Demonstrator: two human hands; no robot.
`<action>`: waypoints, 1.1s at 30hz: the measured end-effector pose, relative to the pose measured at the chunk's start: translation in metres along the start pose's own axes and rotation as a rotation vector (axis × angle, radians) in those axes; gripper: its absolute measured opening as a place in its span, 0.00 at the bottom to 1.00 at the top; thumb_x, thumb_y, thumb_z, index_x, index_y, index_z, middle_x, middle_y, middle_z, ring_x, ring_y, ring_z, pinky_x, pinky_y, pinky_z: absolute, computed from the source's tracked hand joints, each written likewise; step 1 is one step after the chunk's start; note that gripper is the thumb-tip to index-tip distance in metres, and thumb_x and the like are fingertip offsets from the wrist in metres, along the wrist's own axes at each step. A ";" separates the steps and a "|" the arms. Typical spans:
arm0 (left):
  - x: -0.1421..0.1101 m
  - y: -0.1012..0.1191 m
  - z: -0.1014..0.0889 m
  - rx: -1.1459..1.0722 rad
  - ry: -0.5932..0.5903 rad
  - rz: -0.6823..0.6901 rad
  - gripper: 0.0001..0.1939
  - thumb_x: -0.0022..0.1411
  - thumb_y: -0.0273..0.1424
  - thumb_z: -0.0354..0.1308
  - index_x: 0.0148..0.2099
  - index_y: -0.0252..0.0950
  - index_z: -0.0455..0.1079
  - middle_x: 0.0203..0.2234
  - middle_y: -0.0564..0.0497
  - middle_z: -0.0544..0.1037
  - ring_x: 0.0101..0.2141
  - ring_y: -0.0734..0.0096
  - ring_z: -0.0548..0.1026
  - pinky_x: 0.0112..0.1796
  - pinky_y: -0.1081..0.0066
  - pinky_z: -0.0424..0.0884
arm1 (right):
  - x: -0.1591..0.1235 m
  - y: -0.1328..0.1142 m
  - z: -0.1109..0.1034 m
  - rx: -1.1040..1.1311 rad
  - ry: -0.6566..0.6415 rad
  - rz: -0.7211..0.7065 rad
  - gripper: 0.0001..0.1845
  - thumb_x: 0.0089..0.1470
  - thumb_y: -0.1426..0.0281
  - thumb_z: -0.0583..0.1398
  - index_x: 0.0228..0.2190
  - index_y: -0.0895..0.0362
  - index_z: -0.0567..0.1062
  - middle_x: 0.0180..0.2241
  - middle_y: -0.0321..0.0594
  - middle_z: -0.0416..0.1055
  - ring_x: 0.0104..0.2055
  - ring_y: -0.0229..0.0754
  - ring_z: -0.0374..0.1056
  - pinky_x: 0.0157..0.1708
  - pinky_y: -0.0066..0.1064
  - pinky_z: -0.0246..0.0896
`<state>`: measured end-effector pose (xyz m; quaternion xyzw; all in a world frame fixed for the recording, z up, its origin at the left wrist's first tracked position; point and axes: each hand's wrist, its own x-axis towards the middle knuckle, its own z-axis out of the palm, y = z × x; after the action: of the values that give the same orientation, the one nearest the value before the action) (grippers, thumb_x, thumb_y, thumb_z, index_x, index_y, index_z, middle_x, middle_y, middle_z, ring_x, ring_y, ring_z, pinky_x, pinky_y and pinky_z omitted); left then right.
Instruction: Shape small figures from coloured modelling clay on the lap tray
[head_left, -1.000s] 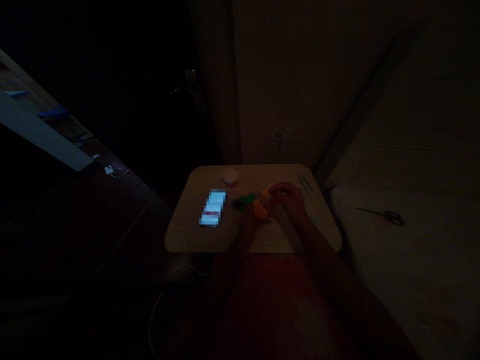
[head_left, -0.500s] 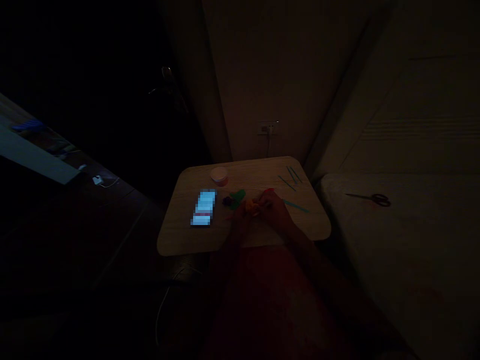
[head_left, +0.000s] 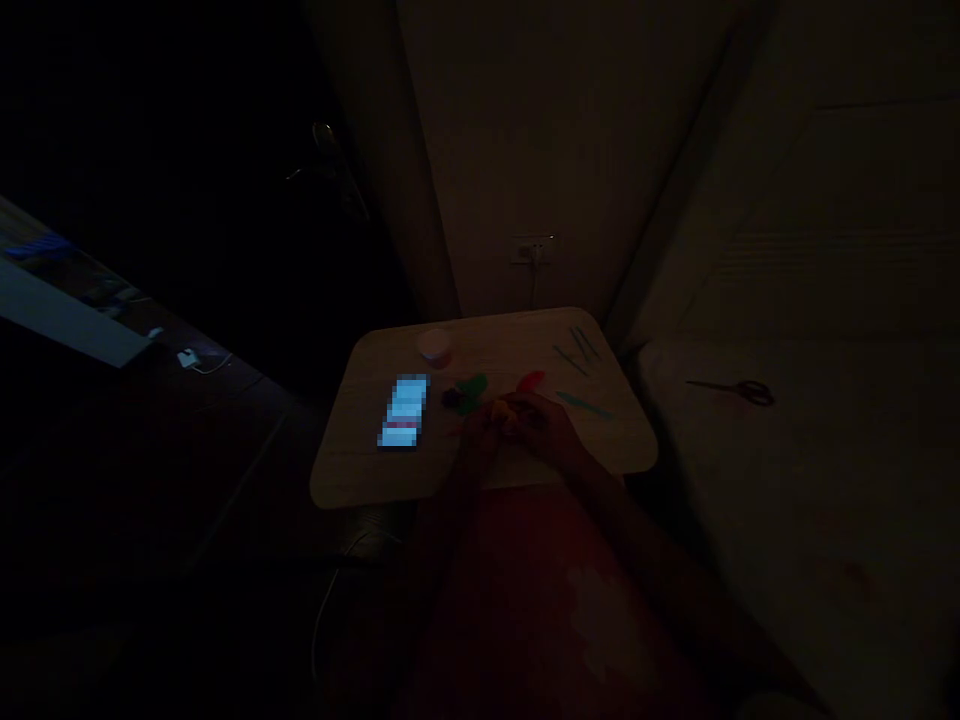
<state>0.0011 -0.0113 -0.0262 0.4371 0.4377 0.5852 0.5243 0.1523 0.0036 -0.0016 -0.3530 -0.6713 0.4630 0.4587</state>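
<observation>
In the dim light, my left hand [head_left: 478, 437] and my right hand [head_left: 546, 428] meet over the near half of a small wooden table [head_left: 360, 470]. Both are closed around a small orange-yellow lump [head_left: 503, 411], perhaps modelling clay; its exact shape is too dark to make out. Just beyond the right hand lies a red piece [head_left: 531, 381]. A green piece [head_left: 472, 390] and a dark purple piece [head_left: 452, 398] rest beyond the left hand. To the right are a teal flat stick [head_left: 585, 405] and several thin dark sticks [head_left: 576, 350].
A lit phone [head_left: 405, 411] lies on the table's left side, with a round lidded tub [head_left: 435, 347] behind it. Scissors [head_left: 731, 390] rest on a pale surface to the right. A plugged socket [head_left: 532, 249] is on the wall behind. A white cable [head_left: 322, 610] hangs below.
My right hand has drawn back slightly toward me, leaving the red piece more exposed on the table. The orange-yellow lump stays between both hands. The whole view has shifted a little.
</observation>
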 end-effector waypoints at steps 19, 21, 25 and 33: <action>-0.007 -0.010 -0.001 0.100 -0.016 -0.013 0.15 0.54 0.37 0.71 0.43 0.37 0.79 0.39 0.45 0.83 0.48 0.51 0.78 0.51 0.57 0.75 | -0.003 0.011 -0.009 0.081 0.148 0.055 0.13 0.52 0.58 0.65 0.34 0.53 0.79 0.38 0.41 0.79 0.39 0.45 0.75 0.41 0.36 0.72; -0.007 -0.011 -0.003 0.046 0.034 -0.031 0.15 0.53 0.36 0.72 0.42 0.37 0.79 0.38 0.45 0.83 0.49 0.49 0.77 0.50 0.57 0.76 | -0.006 0.011 -0.011 0.071 0.119 0.024 0.14 0.48 0.60 0.68 0.37 0.53 0.79 0.40 0.41 0.79 0.41 0.45 0.75 0.42 0.36 0.72; -0.009 -0.010 -0.005 0.049 0.054 -0.074 0.13 0.54 0.35 0.69 0.42 0.37 0.80 0.34 0.46 0.83 0.41 0.53 0.80 0.42 0.60 0.78 | -0.011 0.008 -0.011 0.015 0.068 0.006 0.19 0.45 0.62 0.71 0.40 0.52 0.79 0.41 0.41 0.78 0.41 0.45 0.75 0.41 0.36 0.71; -0.006 -0.004 -0.002 0.076 0.059 -0.027 0.11 0.55 0.34 0.68 0.40 0.36 0.80 0.37 0.46 0.84 0.42 0.54 0.80 0.45 0.59 0.76 | -0.009 -0.005 -0.009 -0.106 0.091 -0.085 0.12 0.52 0.65 0.67 0.40 0.52 0.79 0.42 0.41 0.78 0.41 0.44 0.73 0.40 0.35 0.69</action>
<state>0.0010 -0.0176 -0.0306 0.4333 0.4808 0.5735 0.5022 0.1638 -0.0039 0.0019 -0.3685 -0.6877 0.3902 0.4888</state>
